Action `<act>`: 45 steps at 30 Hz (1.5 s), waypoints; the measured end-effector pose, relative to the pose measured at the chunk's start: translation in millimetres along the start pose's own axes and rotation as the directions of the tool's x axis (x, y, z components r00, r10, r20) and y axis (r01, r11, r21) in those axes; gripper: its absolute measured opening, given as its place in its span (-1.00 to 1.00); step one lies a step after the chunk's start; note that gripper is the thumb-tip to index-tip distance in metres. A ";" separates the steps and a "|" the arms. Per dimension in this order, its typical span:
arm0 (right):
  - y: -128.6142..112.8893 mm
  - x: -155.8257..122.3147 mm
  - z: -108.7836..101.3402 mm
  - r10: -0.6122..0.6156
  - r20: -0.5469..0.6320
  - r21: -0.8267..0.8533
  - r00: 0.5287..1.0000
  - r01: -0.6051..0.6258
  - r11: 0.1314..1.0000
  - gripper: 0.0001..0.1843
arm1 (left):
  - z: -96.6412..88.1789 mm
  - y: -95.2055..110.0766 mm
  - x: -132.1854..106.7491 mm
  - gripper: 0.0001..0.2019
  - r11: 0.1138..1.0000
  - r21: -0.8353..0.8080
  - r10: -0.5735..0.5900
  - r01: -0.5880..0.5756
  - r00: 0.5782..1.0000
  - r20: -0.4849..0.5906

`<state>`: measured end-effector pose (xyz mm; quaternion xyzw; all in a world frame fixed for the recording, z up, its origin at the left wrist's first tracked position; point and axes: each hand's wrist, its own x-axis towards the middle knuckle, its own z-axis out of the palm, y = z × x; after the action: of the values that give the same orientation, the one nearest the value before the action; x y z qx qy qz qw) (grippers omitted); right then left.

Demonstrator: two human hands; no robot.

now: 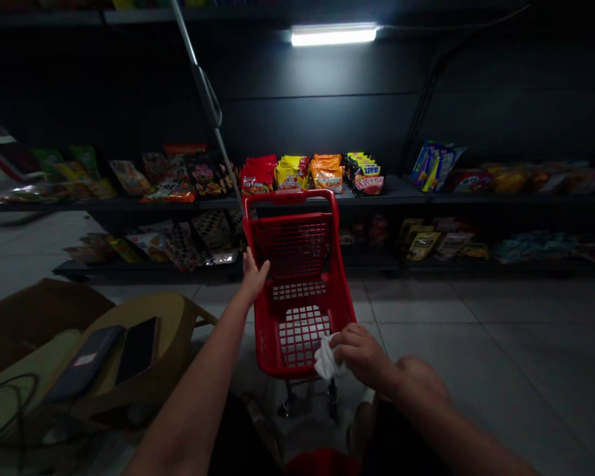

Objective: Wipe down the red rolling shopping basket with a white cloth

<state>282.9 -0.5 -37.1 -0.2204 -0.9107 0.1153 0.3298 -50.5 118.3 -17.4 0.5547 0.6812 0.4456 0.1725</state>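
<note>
- The left hand (254,276) was at the upper left side of a red plastic shopping cart (297,248), its fingers slightly spread; whether they closed round the rail could not be told.
- The right hand (361,357) was curled, fingers pressed together, over a white cloth (328,358), pinning it to the cart's lower rim at the bottom centre of the frame.
- The cart stood on its wheels on a tiled floor (426,311), tilted in view by the head camera's angle. A push on its tall frame could have rolled or tipped it.
- The loose cloth could have snagged in the cart's mesh or dropped to the floor.
- At the lower left, a tan chair (173,324) bore a black phone (137,350) and a dark pouch (84,363). An elbow swung left could have knocked them off.
- The lower right of the frame offered open floor; snack-laden metal shelves (515,198) stood ahead.
</note>
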 end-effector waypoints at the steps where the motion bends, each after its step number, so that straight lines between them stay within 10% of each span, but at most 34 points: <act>1: 8.8 2.6 5.5 0.024 -0.044 -0.017 0.999 -0.024 1.000 -0.69 | 1.2 3.3 -10.1 -0.27 1.000 0.005 0.018 -0.018 0.999 0.030; 8: 54.5 32.7 18.0 0.196 -0.246 0.008 0.949 -0.200 0.980 -0.73 | 14.8 34.0 -114.6 -0.62 0.911 0.260 0.192 -0.321 0.886 0.421; 11: 66.6 44.6 20.0 0.338 -0.349 0.275 0.874 -0.249 0.929 -0.76 | 21.6 45.4 -129.2 -0.65 0.831 0.386 0.240 -0.400 0.885 0.398; 13: 76.1 48.2 19.2 0.558 -0.488 0.526 0.671 -0.285 0.802 -0.80 | 25.2 49.2 -128.0 -0.68 0.775 0.485 0.277 -0.405 0.908 0.315; 16: 91.0 44.3 21.2 0.790 -0.586 0.746 0.181 -0.260 0.613 -0.75 | 31.1 51.0 -122.9 -0.67 0.697 0.582 0.311 -0.419 0.908 0.281; 19: 96.3 33.5 37.9 0.812 -0.584 0.783 -0.001 -0.263 0.563 -0.65 | 39.5 53.9 -121.2 -0.63 0.656 0.598 0.318 -0.460 0.887 0.334; 24: 83.6 23.9 74.8 0.812 -0.573 0.720 0.113 -0.403 0.564 -0.57 | 56.2 69.2 -123.5 -0.58 0.654 0.540 0.276 -0.530 0.831 0.482; 30: 45.5 8.8 93.0 0.895 -0.445 0.806 0.028 -0.424 0.413 -0.64 | 71.4 89.2 -124.7 -0.51 0.699 0.569 0.071 -0.433 0.834 0.548; 35: -26.7 -13.6 149.2 0.867 -0.171 0.831 0.469 -0.404 0.382 -0.78 | 89.9 95.5 -119.9 -0.50 0.873 0.372 0.019 -0.314 0.785 0.619; 37: -29.4 -20.7 155.8 0.854 -0.105 0.854 0.509 -0.394 0.339 -0.81 | 94.2 96.1 -119.1 -0.46 0.909 0.297 0.032 -0.291 0.762 0.647; 39: -4.2 -27.2 140.7 0.921 -0.133 0.875 0.365 -0.394 0.282 -0.83 | 94.9 95.9 -118.7 -0.43 0.933 0.244 0.044 -0.265 0.757 0.652; 43: 77.3 -35.4 85.7 0.940 -0.277 0.917 -0.197 -0.347 0.198 -0.65 | 92.9 94.3 -117.3 -0.40 0.974 0.135 0.049 -0.181 0.753 0.656; 45: 89.4 -33.5 77.7 0.940 -0.258 0.930 -0.223 -0.321 0.179 -0.59 | 94.0 93.3 -116.3 -0.37 0.981 0.118 0.040 -0.152 0.759 0.649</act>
<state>284.3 56.9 -146.0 -0.6080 -0.1673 0.3985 0.6660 112.0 50.4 -24.2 0.7203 0.5854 0.1790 0.3263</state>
